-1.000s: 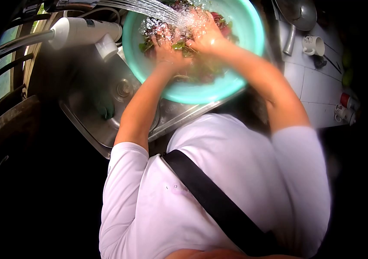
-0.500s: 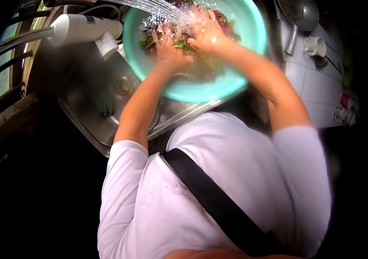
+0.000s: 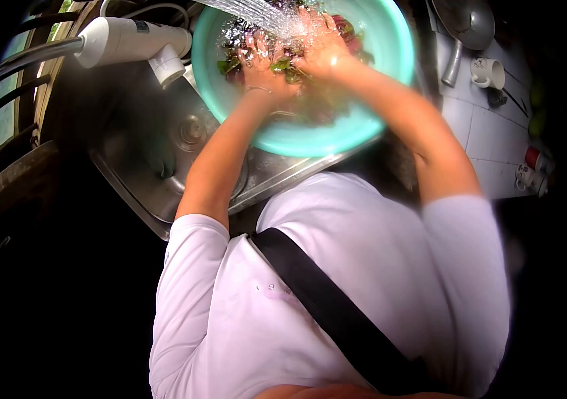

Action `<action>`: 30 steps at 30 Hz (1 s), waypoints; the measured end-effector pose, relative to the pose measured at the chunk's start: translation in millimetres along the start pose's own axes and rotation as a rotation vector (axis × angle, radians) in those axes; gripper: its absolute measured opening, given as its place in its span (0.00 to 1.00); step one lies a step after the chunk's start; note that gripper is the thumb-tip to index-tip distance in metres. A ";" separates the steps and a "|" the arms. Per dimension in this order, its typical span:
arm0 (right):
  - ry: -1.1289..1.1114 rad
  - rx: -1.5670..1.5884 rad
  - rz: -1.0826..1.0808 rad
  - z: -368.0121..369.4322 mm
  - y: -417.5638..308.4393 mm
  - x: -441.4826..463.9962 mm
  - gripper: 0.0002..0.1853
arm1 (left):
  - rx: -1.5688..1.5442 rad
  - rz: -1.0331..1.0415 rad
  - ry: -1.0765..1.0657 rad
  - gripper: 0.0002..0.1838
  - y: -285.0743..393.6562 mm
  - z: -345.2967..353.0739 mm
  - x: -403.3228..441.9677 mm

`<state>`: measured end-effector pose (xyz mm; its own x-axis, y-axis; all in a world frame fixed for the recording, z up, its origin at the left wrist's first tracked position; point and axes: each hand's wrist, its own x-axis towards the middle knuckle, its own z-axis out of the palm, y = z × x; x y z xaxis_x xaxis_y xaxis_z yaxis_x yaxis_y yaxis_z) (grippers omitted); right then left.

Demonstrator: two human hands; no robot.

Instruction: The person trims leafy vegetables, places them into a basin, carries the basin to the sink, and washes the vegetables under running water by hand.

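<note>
A turquoise basin (image 3: 356, 139) holds water and a mass of green and dark red leaves (image 3: 346, 33). A spray of water (image 3: 253, 13) falls from the upper left onto the leaves and my fingers. On the left side of the basin, my left hand (image 3: 263, 70) lies on the leaves with its fingers apart. Beside it on the right, my right hand (image 3: 322, 46) rests on the leaves, fingers spread, its tips partly blurred by the splashing. Neither hand is closed round anything.
The basin stands on a metal sink (image 3: 277, 174) with a drain (image 3: 190, 133) at its left. A white fixture (image 3: 130, 41) with a metal pipe hangs at upper left. On white tiles at right are a metal ladle (image 3: 466, 23), a mug (image 3: 488, 73) and more cups (image 3: 531, 178).
The basin and sink have shifted slightly in view. My hands stay over the leaves, with my left hand's wrist and fingers a little more exposed.
</note>
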<state>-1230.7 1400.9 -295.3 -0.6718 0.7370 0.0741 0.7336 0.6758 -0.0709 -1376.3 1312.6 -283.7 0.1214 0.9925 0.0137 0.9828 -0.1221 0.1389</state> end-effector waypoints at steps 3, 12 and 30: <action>-0.085 -0.084 0.002 -22.8 -3.5 -3.7 0.40 | 0.080 -0.016 -0.104 0.55 2.1 -3.8 1.5; -0.107 -0.004 0.009 -30.4 -3.6 -7.0 0.40 | 0.325 -0.096 -0.395 0.49 19.8 -24.6 6.8; -0.123 0.018 -0.040 -29.2 -2.1 -8.5 0.37 | 0.388 -0.123 -0.512 0.59 22.8 -24.5 12.0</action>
<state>-1223.6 1393.0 -266.7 -0.7085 0.7042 -0.0457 0.7051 0.7036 -0.0882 -1355.9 1321.8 -256.1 -0.0383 0.8840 -0.4659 0.9612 -0.0950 -0.2591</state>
